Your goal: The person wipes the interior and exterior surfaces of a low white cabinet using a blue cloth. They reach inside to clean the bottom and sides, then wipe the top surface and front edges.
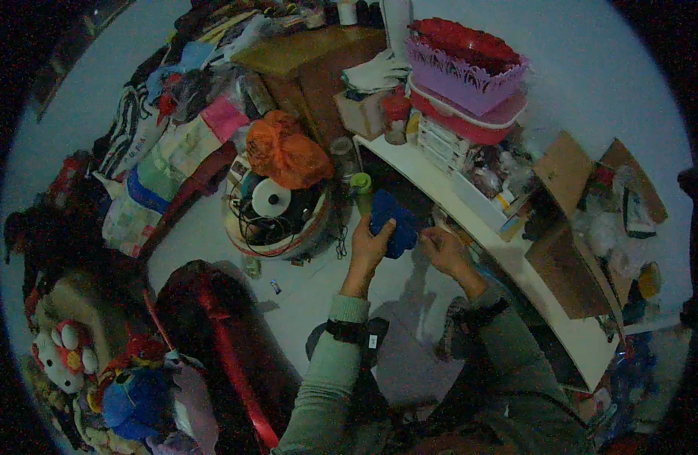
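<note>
My left hand (372, 244) grips a dark blue item (393, 222), its thumb lying over the near edge; whether the item is cloth or something stiffer cannot be told. Just to its right, my right hand (437, 244) is raised with its fingers curled and close together near the item's edge; whether something small is between the fingertips is too dark to tell. Beyond my left hand stands a green bottle-like thing with a lime-green top (361, 183). A round bin (320, 227) full of cables and a white disc-shaped part (271, 198) is on the left.
An orange plastic bag (289, 149) lies over the bin. On the right runs a long white tabletop (497, 250) with a purple basket (468, 74), white drawers (440, 142) and cardboard pieces (568, 273). A bed corner with patterned cloth (161, 165) and plush toys (70, 352) are at left.
</note>
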Available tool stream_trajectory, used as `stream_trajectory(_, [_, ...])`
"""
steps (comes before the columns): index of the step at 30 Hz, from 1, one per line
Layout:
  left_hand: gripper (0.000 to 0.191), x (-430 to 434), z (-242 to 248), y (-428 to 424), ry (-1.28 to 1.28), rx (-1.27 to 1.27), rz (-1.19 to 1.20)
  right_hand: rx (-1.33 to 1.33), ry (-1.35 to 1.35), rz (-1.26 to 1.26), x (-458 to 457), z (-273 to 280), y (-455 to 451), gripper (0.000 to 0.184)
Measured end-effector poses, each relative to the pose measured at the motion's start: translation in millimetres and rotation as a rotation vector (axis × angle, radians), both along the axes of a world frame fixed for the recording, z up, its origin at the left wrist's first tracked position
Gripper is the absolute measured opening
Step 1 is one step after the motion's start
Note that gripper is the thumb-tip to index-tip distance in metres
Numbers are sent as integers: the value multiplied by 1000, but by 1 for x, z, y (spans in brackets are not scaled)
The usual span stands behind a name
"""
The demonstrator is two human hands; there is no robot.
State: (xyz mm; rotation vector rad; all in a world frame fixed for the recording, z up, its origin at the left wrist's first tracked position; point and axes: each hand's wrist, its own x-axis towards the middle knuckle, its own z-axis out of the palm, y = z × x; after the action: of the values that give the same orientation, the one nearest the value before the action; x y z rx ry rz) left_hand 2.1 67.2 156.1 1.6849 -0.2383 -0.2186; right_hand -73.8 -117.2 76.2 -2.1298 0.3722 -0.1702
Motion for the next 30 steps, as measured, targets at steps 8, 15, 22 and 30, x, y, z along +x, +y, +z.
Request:
stream_trajectory(8, [56,-19,17,12,28,2,29,-75,-103,93,-23,21,23,36])
stream_trajectory(15, [64,-22,-6,35,131,-55,17,-124,-109,188,-37,9,22,35])
stream_trajectory(22, [52,-28,7,44,151,-148,77,-6,-183,290,-49,8,22,24])
stream_trajectory(30, [68,-10,9,34,243,-174,-44,-157,-205,335,-24,-9,45,20])
